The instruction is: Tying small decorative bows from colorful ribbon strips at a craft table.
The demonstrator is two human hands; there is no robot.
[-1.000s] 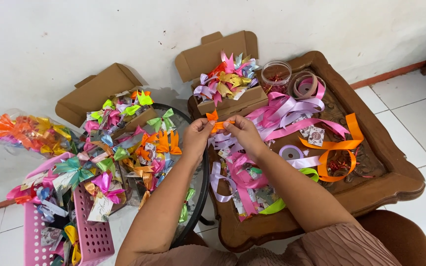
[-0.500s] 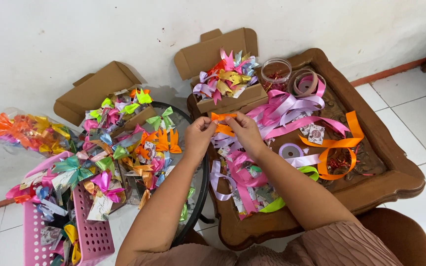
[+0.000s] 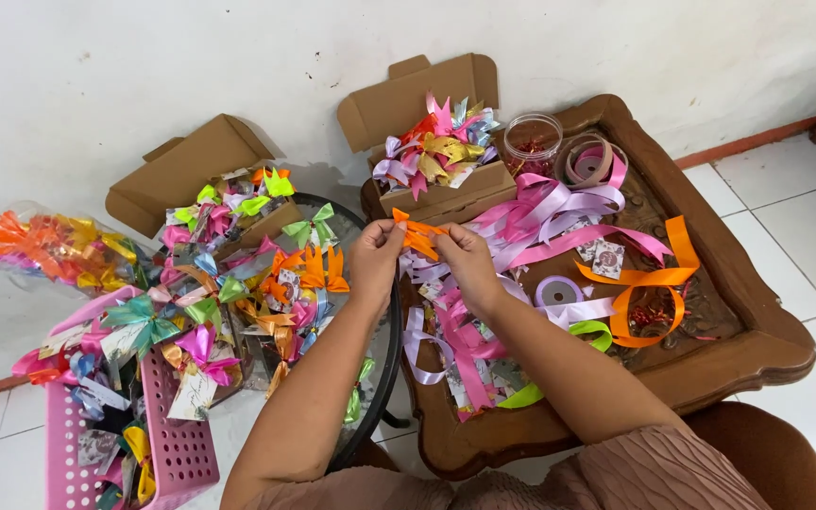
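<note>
Both hands are up over the gap between the two tables, pinching the same little orange ribbon (image 3: pixel 417 234). The left hand (image 3: pixel 376 257) has its fingers closed on the ribbon's left end, and the right hand (image 3: pixel 465 260) grips the other side, so they're nearly touching. Just behind them sits an open cardboard box (image 3: pixel 427 104) stuffed with finished bows. The wooden counter (image 3: pixel 757 340) on the right is covered in loose pink, lilac and orange ribbon. Over on the left there's a pink basket (image 3: pixel 181 453) full of bows too.
</note>
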